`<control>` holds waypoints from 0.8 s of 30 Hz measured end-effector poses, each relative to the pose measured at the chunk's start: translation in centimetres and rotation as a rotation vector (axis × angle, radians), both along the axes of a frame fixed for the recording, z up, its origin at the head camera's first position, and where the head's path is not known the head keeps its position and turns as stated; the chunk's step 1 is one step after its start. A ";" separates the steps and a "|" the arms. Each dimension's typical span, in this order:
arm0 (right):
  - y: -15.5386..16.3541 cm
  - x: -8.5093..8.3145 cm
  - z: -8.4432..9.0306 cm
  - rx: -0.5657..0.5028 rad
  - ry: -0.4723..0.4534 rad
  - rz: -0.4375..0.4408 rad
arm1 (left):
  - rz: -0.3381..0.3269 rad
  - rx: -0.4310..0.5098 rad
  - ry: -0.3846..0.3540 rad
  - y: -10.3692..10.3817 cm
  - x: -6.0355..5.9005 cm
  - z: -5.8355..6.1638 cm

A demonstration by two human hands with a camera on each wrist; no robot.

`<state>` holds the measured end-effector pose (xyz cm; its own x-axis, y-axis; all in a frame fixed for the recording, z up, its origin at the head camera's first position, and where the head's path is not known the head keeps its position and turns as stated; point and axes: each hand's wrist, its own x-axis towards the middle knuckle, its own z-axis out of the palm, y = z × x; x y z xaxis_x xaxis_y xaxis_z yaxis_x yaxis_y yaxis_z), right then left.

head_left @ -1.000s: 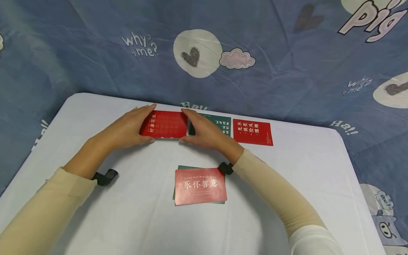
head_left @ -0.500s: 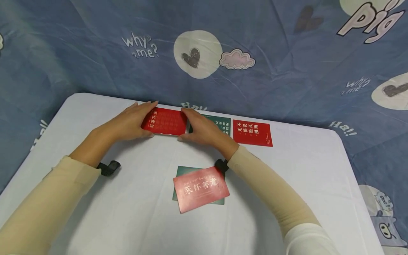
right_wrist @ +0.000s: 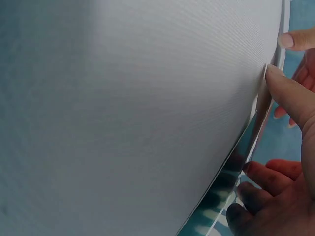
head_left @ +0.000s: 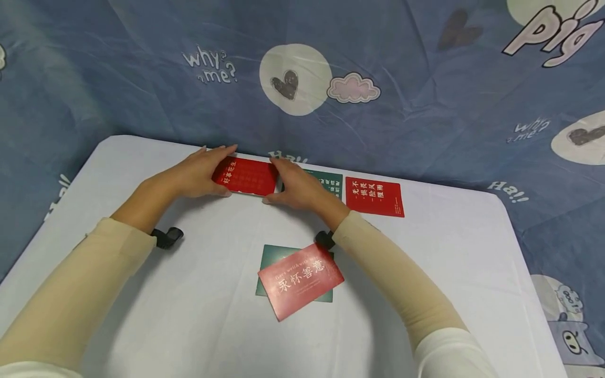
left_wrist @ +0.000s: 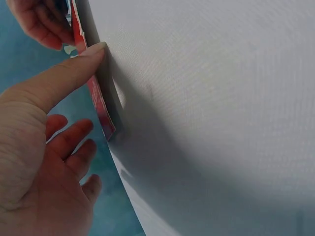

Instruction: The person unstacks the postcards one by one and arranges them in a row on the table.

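Near the far table edge in the head view, a red card (head_left: 250, 176) with light lettering lies between both hands. At its left end, my left hand (head_left: 198, 170) grips it, thumb at the near edge and fingers at the far one. The right hand (head_left: 300, 184) holds the card's right end in the same way and partly covers a green card (head_left: 331, 184). In the left wrist view the left thumb (left_wrist: 81, 66) crosses the card's near edge. The right thumb (right_wrist: 288, 93) touches the card edge in the right wrist view.
Another red card (head_left: 375, 197) lies right of the green one. Closer in, a pinkish-red card (head_left: 301, 281) lies askew over a second green card (head_left: 271, 254), by the black band (head_left: 324, 240) at the right wrist. Patterned blue cloth (head_left: 189, 110) hangs behind the white table (head_left: 198, 304).
Both hands have shifted the held red card slightly toward the far edge. The pinkish-red card beside the right wrist band has turned counterclockwise, baring more of the green card underneath.
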<state>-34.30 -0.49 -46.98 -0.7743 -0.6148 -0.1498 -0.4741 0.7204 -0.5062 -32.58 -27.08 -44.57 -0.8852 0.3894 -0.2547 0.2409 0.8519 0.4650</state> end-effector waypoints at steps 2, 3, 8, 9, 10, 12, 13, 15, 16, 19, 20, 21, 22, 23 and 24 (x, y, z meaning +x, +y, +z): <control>0.0 -0.1 0.0 -0.008 0.004 0.002 | 0.005 0.003 -0.002 0.1 -0.1 0.0; 0.0 -0.1 0.1 -0.010 0.006 0.003 | 0.008 0.005 -0.003 0.1 -0.1 0.0; 0.0 -0.1 0.2 -0.001 0.009 0.001 | 0.023 0.020 -0.020 0.1 -0.1 0.1; 0.0 -0.1 0.2 0.005 0.008 -0.001 | 0.028 0.021 -0.027 0.1 -0.1 0.0; 0.0 -0.1 0.2 0.010 0.006 -0.003 | 0.034 0.023 -0.033 0.1 -0.1 0.0; 0.0 -0.1 0.1 0.024 0.002 -0.006 | 0.042 0.023 -0.043 0.2 0.0 0.0; 0.0 -0.1 0.1 0.030 0.000 -0.007 | 0.045 0.024 -0.046 0.2 0.1 0.0; 0.0 0.0 0.1 0.039 -0.002 -0.009 | 0.052 0.022 -0.051 0.1 0.2 0.0; 0.0 0.0 0.1 0.040 -0.003 -0.009 | 0.054 0.023 -0.052 0.1 0.2 0.1; 0.0 0.1 0.2 0.036 -0.003 -0.007 | 0.061 0.015 -0.050 0.1 0.5 0.1; 0.0 0.1 0.2 0.032 -0.003 -0.007 | 0.061 0.015 -0.046 0.1 0.6 0.2; 0.0 0.2 0.2 0.029 -0.003 -0.006 | 0.060 0.014 -0.042 0.1 0.6 0.1; 0.0 0.2 0.2 0.026 -0.003 -0.005 | 0.061 0.015 -0.035 0.1 0.7 0.1; 0.0 0.2 0.2 0.024 -0.002 -0.003 | 0.060 0.015 -0.028 0.1 0.8 0.0; 0.0 0.2 0.2 0.021 -0.001 -0.001 | 0.060 0.016 -0.022 0.1 0.9 0.0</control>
<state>-34.06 -0.48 -46.79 -0.7750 -0.6105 -0.1633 -0.4729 0.7317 -0.4910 -31.66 -26.98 -44.58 -0.9013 0.3401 -0.2684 0.1794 0.8569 0.4833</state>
